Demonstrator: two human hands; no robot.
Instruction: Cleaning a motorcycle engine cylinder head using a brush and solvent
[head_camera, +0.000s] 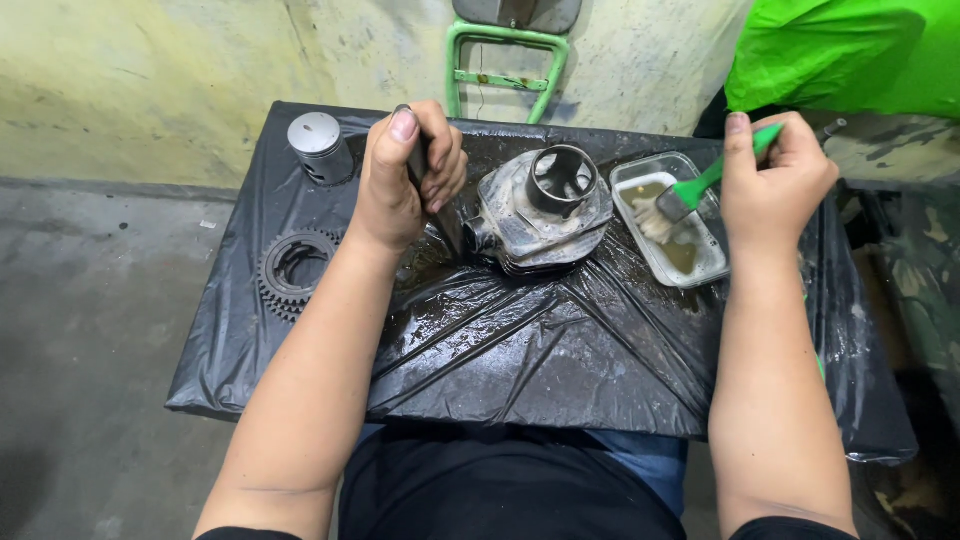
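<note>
Beside the engine cylinder (540, 208) mid-bench, the left hand (400, 175) grips a dark tool while the right hand (775, 175) grips a green brush (690, 195), best loaded lightly in the clear tray (700, 270).

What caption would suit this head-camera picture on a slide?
Right hand dips a green brush into a tray of liquid; left hand grips a dark tool beside an engine cylinder.

A metal piston (320, 146) and a toothed gear (294, 270) lie on black plastic sheeting (560, 350).
</note>
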